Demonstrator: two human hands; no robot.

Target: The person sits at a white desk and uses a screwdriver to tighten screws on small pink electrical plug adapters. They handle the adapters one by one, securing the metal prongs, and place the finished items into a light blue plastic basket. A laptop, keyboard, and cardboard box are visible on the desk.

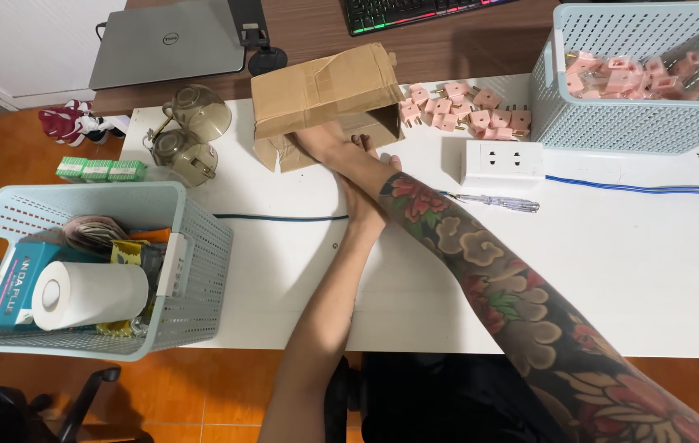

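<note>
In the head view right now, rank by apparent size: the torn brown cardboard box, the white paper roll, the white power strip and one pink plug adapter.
1. Torn brown cardboard box
2. White paper roll, though nearer the camera
3. White power strip
4. Pink plug adapter

**Bright, even, sharp**

Evenly lit from above, diffuse, likely indoor ceiling light. White table point(628, 271) close to overexposed, with little surface detail. Soft, short shadows only: under the box point(325, 90), beneath the crossed forearms, beside the left basket point(193, 271). Faint sheen on the glass cups point(189, 131) and the laptop point(169, 41). Coloured glow along the keyboard point(415, 12). Sharp focus throughout; slight softness at the near forearm. Mild wide-angle bending at the edges, baskets leaning outward. Dark, underlit floor at bottom.
</note>
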